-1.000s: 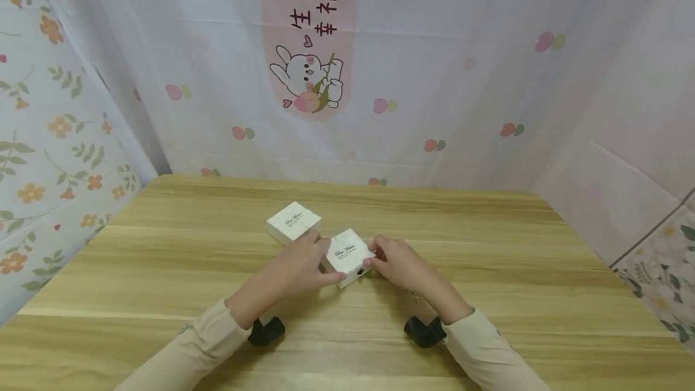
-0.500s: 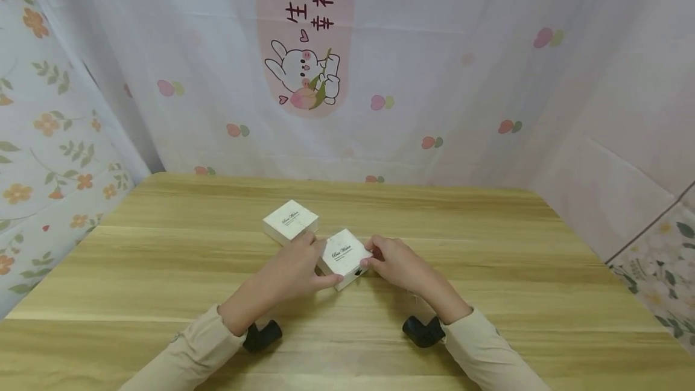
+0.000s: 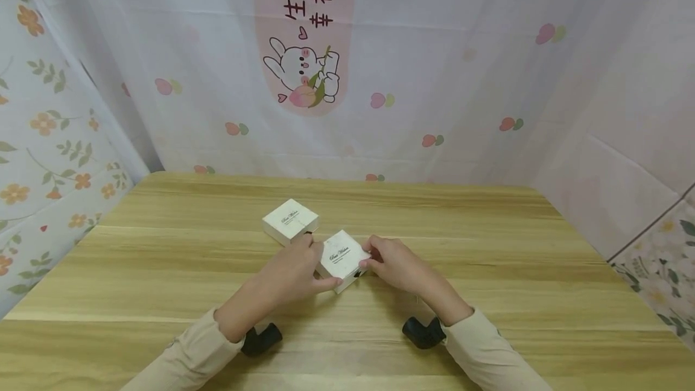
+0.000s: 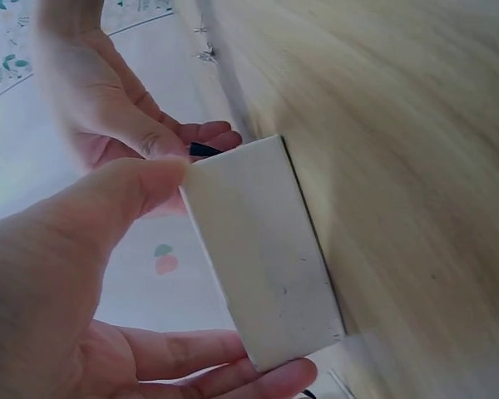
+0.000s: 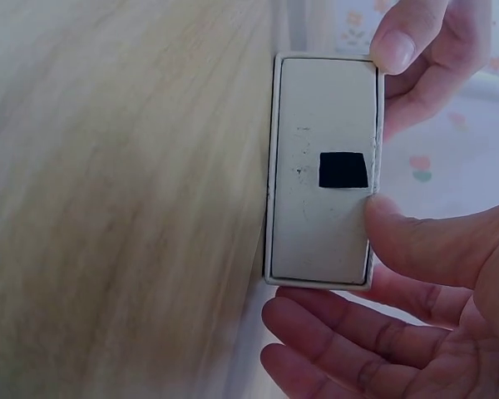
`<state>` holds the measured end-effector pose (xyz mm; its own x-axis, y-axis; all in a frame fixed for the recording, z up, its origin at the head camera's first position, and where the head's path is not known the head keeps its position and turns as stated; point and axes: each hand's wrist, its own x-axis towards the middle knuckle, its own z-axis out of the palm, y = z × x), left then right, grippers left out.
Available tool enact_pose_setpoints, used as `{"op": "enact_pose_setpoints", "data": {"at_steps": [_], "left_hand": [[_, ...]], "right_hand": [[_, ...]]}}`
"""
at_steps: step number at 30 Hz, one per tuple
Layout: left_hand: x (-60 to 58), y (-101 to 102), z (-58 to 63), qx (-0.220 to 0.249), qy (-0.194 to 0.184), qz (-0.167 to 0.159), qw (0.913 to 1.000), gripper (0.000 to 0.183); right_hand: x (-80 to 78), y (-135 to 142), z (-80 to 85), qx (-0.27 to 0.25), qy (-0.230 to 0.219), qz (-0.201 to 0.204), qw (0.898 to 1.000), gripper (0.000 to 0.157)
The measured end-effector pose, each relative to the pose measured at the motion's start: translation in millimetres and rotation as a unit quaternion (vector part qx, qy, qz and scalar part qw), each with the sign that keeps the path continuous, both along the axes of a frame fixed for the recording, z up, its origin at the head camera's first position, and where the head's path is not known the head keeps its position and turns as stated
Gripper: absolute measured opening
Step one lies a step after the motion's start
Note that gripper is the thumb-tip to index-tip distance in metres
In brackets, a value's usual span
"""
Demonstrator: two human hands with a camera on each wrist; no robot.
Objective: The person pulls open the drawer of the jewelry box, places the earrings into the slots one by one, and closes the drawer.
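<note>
A small white drawer-style gift box (image 3: 341, 254) with "Best Wishes" printed on top lies on the table between both hands. My left hand (image 3: 293, 270) grips it, thumb on the near corner and fingers at the far-left side. My right hand (image 3: 395, 263) pinches its right corner; in the right wrist view the thumb (image 5: 387, 233) sits on the top edge and the fingers bend under the end. Beside the thumb a black tab (image 5: 343, 169) sticks out of the drawer front, which lies flush in its sleeve.
A second white box (image 3: 290, 221) of the same print rests behind the left hand, its black tab partly showing. Tiny silvery pieces (image 4: 206, 55) lie on the table near the right wrist. Black wrist mounts (image 3: 262, 339) hang under both forearms. A printed curtain (image 3: 434, 77) stands behind the table.
The held box turns slightly and shifts a little left and nearer, with both hands staying on it. The head view has tilted slightly.
</note>
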<state>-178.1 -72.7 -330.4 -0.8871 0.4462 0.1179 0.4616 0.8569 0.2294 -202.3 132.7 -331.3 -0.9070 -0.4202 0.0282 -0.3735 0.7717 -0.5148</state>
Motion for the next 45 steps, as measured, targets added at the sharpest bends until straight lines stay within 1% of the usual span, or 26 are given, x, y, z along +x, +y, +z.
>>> {"op": "enact_pose_setpoints", "data": {"at_steps": [7, 11, 17, 19, 22, 28, 33, 36, 39, 42, 43, 45], "left_hand": [[5.4, 1, 4.5, -0.012, -0.009, 0.011, 0.9998, 0.075], [9.1, 1, 7.1, -0.018, -0.019, 0.023, 0.9994, 0.077], [17.4, 1, 12.3, -0.031, -0.029, 0.031, 0.9986, 0.073], [20.3, 1, 14.5, -0.034, -0.028, 0.032, 0.9985, 0.070], [23.2, 1, 16.4, -0.044, -0.018, 0.030, 0.9984, 0.067], [25.9, 2, 17.1, -0.055, 0.003, 0.026, 0.9982, 0.064], [28.3, 2, 19.8, -0.046, -0.005, 0.030, 0.9985, 0.062], [29.2, 3, 21.1, -0.050, -0.006, 0.034, 0.9981, 0.064], [29.2, 2, 21.4, -0.052, -0.021, 0.037, 0.9978, 0.070], [25.8, -2, 20.9, -0.033, -0.060, 0.035, 0.9971, 0.076], [24.2, -4, 21.1, -0.025, -0.072, 0.031, 0.9966, 0.078], [19.4, -10, 20.8, -0.015, -0.085, 0.012, 0.9962, 0.083]], "right_hand": [[3.1, -3, 1.3, -0.003, -0.001, 0.004, 1.000, 0.016], [4.5, -5, 1.4, -0.006, 0.000, 0.013, 1.000, 0.015], [6.8, -7, -0.8, -0.016, -0.004, 0.023, 1.000, 0.015], [7.8, -8, -1.5, -0.021, -0.009, 0.022, 0.999, 0.015], [9.4, -10, -1.8, -0.024, -0.013, 0.023, 0.999, 0.015], [9.8, -12, -1.2, -0.027, -0.013, 0.022, 0.999, 0.014], [10.2, -13, 0.8, -0.029, -0.017, 0.031, 0.999, 0.014], [10.7, -13, 1.2, -0.029, -0.020, 0.036, 0.999, 0.014], [11.7, -13, 1.4, -0.029, -0.022, 0.039, 0.999, 0.015], [12.7, -13, 1.6, -0.031, -0.022, 0.045, 0.998, 0.015], [13.3, -13, 1.7, -0.033, -0.022, 0.047, 0.998, 0.015], [13.8, -13, 1.9, -0.036, -0.023, 0.048, 0.998, 0.016]]}}
